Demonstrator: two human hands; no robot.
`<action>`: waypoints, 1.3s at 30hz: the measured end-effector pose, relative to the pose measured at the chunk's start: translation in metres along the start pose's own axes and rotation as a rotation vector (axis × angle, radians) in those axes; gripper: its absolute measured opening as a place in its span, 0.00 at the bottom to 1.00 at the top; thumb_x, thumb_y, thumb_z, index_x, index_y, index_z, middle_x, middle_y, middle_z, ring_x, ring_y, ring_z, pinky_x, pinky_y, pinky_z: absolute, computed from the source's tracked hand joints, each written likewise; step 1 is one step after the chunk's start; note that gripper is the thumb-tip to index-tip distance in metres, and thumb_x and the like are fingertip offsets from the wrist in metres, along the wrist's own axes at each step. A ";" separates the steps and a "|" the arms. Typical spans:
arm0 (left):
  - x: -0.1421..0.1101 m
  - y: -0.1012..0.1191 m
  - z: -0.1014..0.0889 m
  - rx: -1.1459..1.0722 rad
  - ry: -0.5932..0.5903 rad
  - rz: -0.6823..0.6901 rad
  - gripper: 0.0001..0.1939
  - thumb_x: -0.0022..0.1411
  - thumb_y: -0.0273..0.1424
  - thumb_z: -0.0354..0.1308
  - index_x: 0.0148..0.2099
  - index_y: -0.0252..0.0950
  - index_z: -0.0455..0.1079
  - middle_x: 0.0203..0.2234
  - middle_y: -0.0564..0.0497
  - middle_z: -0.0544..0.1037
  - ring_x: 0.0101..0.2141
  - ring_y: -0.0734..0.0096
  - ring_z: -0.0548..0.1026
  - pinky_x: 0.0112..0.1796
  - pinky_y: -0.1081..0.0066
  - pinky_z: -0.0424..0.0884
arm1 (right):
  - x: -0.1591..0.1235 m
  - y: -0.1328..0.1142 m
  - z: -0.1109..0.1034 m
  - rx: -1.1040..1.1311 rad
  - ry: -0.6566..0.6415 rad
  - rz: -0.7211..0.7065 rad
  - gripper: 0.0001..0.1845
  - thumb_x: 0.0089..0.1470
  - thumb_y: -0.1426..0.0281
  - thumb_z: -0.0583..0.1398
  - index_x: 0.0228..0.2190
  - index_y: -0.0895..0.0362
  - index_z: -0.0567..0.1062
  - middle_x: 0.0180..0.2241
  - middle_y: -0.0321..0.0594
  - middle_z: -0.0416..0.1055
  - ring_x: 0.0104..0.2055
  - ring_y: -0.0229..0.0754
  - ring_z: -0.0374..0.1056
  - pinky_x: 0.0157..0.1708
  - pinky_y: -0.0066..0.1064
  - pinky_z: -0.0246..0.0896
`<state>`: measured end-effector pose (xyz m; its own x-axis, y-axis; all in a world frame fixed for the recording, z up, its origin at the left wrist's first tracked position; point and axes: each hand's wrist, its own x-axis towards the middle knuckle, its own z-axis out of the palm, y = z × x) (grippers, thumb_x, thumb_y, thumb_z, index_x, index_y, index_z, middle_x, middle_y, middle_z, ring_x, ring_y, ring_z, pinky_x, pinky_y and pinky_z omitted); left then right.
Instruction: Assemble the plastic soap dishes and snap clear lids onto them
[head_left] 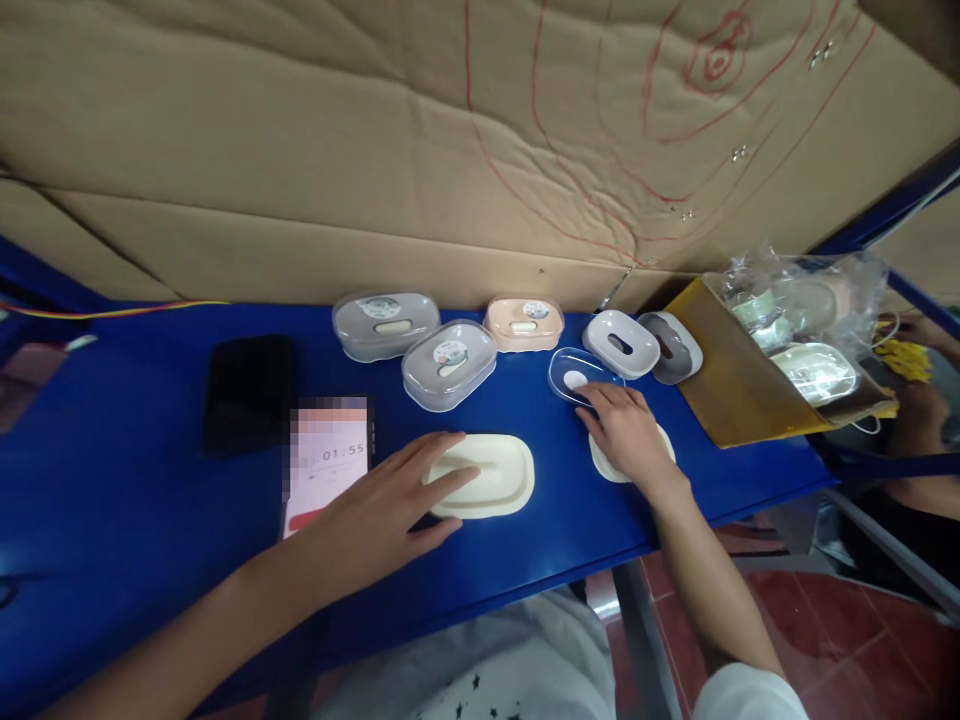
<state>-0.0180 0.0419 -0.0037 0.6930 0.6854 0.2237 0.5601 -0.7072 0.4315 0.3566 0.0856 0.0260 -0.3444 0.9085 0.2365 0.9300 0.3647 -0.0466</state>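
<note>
L hand (pixel 390 495) open, fingers spread over cream dish (pixel 499 485) on blue table (pixel 540 550). R hand (pixel 626 425) has fingertips at clear lid (pixel 583 367), palm above 2nd cream piece (pixel 663 450); can't tell if it's pinching, fingers hide it. Risk: smooth lid could slip if caught only by edge, or bump grey tray (pixel 600 335) behind. L forearm might nudge phone (pixel 334 475) too.
</note>
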 end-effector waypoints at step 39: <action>0.001 0.004 -0.001 -0.174 -0.010 -0.209 0.60 0.65 0.32 0.73 0.84 0.54 0.38 0.77 0.42 0.62 0.72 0.40 0.69 0.66 0.45 0.75 | -0.002 -0.058 -0.012 0.548 -0.299 -0.373 0.40 0.67 0.58 0.71 0.74 0.45 0.66 0.79 0.50 0.57 0.80 0.57 0.55 0.75 0.58 0.61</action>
<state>-0.0157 0.0400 -0.0014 0.5756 0.8109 0.1052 0.6056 -0.5092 0.6116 0.3045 0.0601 0.0401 -0.7192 0.6923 0.0597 0.5729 0.6394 -0.5128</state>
